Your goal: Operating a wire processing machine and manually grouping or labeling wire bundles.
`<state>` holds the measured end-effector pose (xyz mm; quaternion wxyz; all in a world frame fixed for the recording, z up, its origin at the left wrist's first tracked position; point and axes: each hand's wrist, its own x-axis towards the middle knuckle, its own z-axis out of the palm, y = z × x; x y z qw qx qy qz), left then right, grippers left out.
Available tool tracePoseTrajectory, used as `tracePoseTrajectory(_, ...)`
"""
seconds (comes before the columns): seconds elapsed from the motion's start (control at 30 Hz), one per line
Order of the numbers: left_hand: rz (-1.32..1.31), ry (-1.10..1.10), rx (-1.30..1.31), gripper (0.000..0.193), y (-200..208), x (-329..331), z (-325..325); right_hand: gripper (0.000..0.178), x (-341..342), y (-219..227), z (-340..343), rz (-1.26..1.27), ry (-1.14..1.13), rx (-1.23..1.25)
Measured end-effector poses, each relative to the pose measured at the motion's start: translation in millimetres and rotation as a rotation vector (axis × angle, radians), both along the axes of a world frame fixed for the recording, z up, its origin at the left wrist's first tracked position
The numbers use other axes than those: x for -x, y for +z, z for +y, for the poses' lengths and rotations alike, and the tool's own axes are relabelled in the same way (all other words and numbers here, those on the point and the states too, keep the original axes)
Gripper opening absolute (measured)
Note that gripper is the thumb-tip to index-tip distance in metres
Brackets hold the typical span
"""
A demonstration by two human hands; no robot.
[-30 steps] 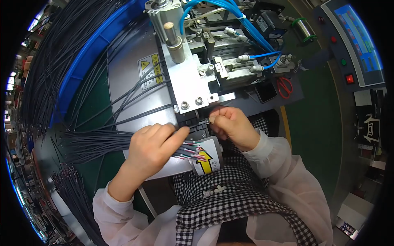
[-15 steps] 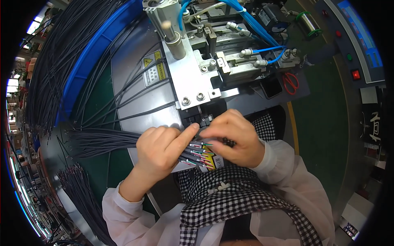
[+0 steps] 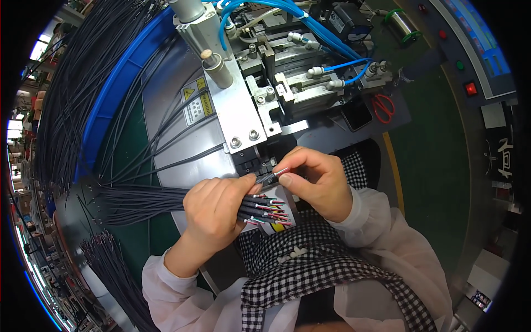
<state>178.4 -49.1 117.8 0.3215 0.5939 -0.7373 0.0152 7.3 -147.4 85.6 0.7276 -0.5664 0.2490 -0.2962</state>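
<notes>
My left hand (image 3: 213, 207) is wrapped round a bundle of black cables (image 3: 144, 203), whose stripped ends with thin red, green and white wires (image 3: 271, 213) stick out past its fingers. Between its thumb and forefinger it also grips a single cable with a dark ribbed sleeve (image 3: 265, 179). The thumb and forefinger of my right hand (image 3: 318, 182) pinch the red and white wire ends (image 3: 282, 171) of that cable. Both hands are just in front of a small black fixture (image 3: 256, 165) on the machine.
A metal machine (image 3: 238, 113) with blue air tubes (image 3: 332, 41) stands ahead. At the left, a blue tray (image 3: 113, 91) holds many black cables; another cable bundle (image 3: 113, 265) lies nearer. Red-handled scissors (image 3: 383, 109), a solder wire spool (image 3: 402, 26) and a control panel (image 3: 470, 72) are at the right.
My right hand has drawn back slightly and its blurred fingers are now still on the wire ends. The ribbed cable now shows between both hands. The whole view has shifted a little.
</notes>
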Motion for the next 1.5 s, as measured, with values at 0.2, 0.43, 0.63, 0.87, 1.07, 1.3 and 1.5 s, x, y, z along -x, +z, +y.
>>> tracePoseTrajectory(0.2, 0.094, 0.007, -0.028, 0.019, 0.3, 3.8, -0.9, 0.01, 0.3, 1.0, 1.2, 0.028, -0.034, 0.069)
tracePoseTrajectory(0.43, 0.124, 0.008, -0.073, 0.018, 1.7, 4.2, -0.3, 0.009, 1.5, 0.7, 0.3, 0.052, -0.041, 0.296)
tracePoseTrajectory(0.63, 0.154, -0.001, -0.083, 0.025, 4.3, 3.6, -0.8, 0.008, 6.4, 3.8, -6.0, 0.013, 0.082, 0.154)
tracePoseTrajectory(0.87, 0.079, -0.063, 0.016, 0.03, 8.0, 0.1, 2.7, 0.008, 11.0, 11.9, -25.4, 0.017, 0.326, -0.186)
tracePoseTrajectory(1.07, -0.075, -0.036, -0.002, 0.028, 3.2, -2.0, -2.7, 0.003, 8.0, 2.6, -19.7, 0.178, 0.12, -0.007)
tracePoseTrajectory(1.3, -0.207, 0.035, -0.024, 0.015, -6.6, 1.9, -13.8, 0.005, 0.2, -12.5, -20.3, 0.307, 0.068, 0.022)
tracePoseTrajectory(1.5, -0.205, 0.061, -0.059, 0.008, -5.8, 5.0, -15.0, 0.004, -5.5, -20.5, -19.2, 0.301, 0.05, 0.026)
